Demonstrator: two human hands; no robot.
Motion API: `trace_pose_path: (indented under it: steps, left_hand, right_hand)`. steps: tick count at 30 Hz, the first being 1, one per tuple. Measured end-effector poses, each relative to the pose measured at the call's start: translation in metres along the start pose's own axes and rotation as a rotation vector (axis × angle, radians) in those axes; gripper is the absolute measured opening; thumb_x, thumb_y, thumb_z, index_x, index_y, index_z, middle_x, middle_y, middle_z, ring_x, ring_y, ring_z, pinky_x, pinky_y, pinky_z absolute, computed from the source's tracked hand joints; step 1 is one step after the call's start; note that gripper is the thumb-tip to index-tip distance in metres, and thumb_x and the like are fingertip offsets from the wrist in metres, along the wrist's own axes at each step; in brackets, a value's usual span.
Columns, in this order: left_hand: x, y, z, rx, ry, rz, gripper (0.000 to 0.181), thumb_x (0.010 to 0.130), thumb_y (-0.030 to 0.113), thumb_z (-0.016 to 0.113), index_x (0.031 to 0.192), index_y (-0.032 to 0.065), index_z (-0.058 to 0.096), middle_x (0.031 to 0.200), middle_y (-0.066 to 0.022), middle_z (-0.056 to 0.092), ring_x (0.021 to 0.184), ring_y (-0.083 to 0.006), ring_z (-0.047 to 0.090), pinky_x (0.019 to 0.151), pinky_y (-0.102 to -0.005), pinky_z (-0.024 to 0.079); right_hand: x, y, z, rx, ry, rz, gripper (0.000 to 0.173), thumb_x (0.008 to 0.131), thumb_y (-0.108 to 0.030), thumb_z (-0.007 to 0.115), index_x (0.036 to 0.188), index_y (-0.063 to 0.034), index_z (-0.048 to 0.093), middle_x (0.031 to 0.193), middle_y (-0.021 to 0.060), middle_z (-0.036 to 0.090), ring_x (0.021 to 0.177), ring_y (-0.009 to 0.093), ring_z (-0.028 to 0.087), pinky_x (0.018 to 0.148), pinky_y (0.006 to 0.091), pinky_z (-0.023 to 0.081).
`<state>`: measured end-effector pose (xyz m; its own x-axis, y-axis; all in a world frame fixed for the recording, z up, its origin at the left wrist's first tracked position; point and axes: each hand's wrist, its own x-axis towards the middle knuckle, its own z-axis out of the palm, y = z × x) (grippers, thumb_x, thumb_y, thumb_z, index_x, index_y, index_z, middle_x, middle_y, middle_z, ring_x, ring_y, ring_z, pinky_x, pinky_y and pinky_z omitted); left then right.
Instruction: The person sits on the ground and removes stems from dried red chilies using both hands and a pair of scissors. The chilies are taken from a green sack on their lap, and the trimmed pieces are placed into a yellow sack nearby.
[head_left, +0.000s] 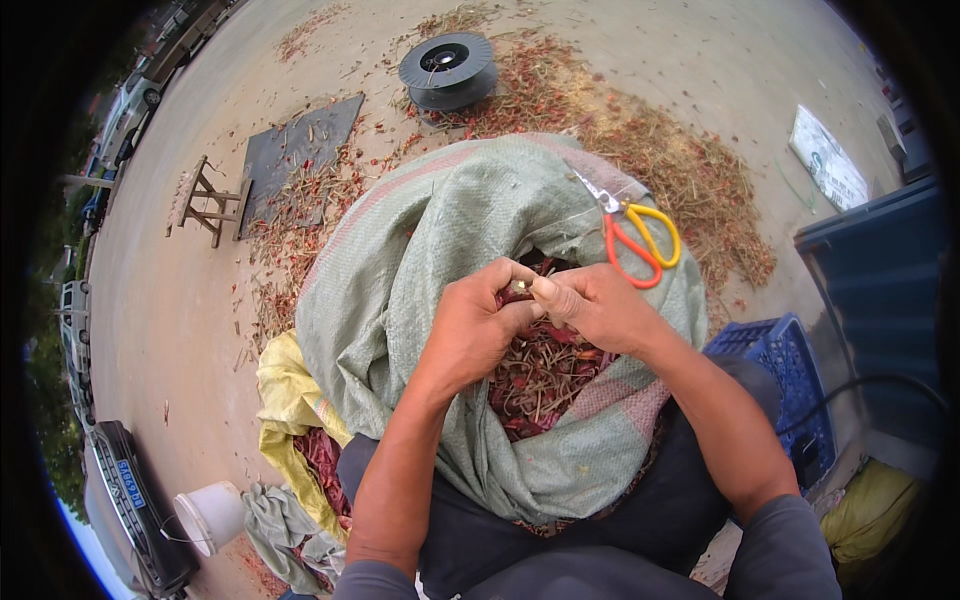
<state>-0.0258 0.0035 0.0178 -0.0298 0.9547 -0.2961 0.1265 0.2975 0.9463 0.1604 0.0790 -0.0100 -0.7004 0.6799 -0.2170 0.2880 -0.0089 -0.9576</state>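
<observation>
A large pale green woven sack (405, 247) stands between my knees, its mouth rolled outward. Inside lie dried red chili peppers (536, 382) with many loose stems. Above the opening my left hand (480, 319) grips a small dark red chili (514, 292) between thumb and fingers. My right hand (592, 304) meets it there, thumb and fingertips pinched at the pepper's pale end; what exactly they grip is partly hidden. Scissors with one red and one yellow handle (630, 240) rest on the sack's far right fold, their blades pointing away from me.
Stems and chili scraps (675, 165) litter the ground beyond the sack, around a black spool (448, 71). A dark board (300, 161) and wooden stool (214, 199) stand left. A yellow sack (289, 382) and white bucket (214, 517) are near left, a blue crate (799, 375) right.
</observation>
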Motion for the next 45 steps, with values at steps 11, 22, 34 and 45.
trace_pose_path:
  steps: [11,22,34,45]
  left_hand:
    - [-0.001,-0.002,0.003,0.0,-0.012,0.087,0.018,0.088,0.006,0.073,0.104,0.0012,0.066,0.088,-0.0062,0.068,0.082,-0.0118,0.062,0.077,-0.0302,0.052]
    - [-0.004,0.004,0.003,-0.176,0.105,0.121,0.012,0.092,0.006,0.073,0.102,0.0033,0.067,0.085,-0.0007,0.065,0.071,-0.0068,0.06,0.065,-0.024,0.053]
    - [0.002,0.009,-0.003,-0.25,-0.031,0.056,0.019,0.1,0.016,0.065,0.114,0.004,0.06,0.081,-0.0004,0.06,0.066,-0.0086,0.056,0.057,-0.0247,0.049]
    - [-0.008,0.017,-0.02,-0.204,-0.03,0.089,0.036,0.098,0.014,0.067,0.132,0.0033,0.065,0.087,0.0022,0.061,0.07,-0.0054,0.054,0.059,-0.0218,0.048]
  right_hand:
    - [-0.003,-0.014,-0.007,-0.583,0.218,-0.556,0.044,0.1,-0.031,0.062,0.066,-0.0033,0.06,0.056,0.0103,0.055,0.051,0.027,0.057,0.05,0.0409,0.041]
    - [-0.004,-0.049,-0.071,-0.618,0.757,0.016,0.036,0.091,-0.036,0.074,0.092,-0.0007,0.067,0.081,0.0133,0.067,0.072,0.031,0.065,0.066,0.042,0.052]
    - [0.002,-0.012,-0.066,-1.151,0.298,0.173,0.033,0.086,-0.017,0.072,0.111,0.0011,0.058,0.098,0.0227,0.067,0.094,0.04,0.07,0.078,0.0498,0.057]
    - [-0.014,-0.022,-0.095,0.112,0.544,-0.121,0.065,0.084,-0.015,0.074,0.14,0.0003,0.046,0.098,0.0139,0.064,0.085,0.025,0.067,0.075,0.0381,0.055]
